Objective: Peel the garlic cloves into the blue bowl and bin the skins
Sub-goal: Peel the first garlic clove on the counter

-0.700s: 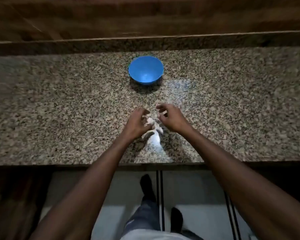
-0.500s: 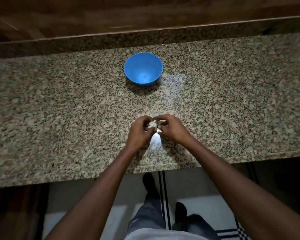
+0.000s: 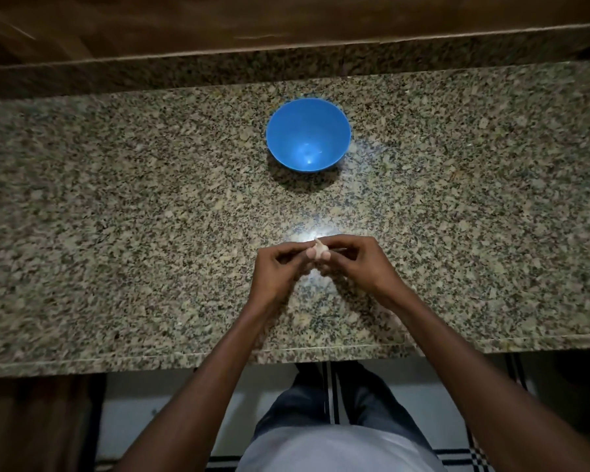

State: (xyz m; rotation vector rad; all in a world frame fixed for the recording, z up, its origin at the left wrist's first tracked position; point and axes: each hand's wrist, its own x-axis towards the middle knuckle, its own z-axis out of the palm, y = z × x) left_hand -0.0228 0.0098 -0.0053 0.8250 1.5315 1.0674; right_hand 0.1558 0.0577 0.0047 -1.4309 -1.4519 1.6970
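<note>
Head view, steeply downward (close) over counter (image 3: 116, 233).

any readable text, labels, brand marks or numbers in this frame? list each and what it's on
None: no text, label, brand or number can be read anywhere in the head view.
Blue bowl: plain inside and on the rim, no marking visible.
Granite counter: speckle only, no print.
Garlic clove, pinched between the left hand and the right hand: nothing written on it.
Clothing and floor at the bottom edge: stripes and checks only, no lettering.
</note>
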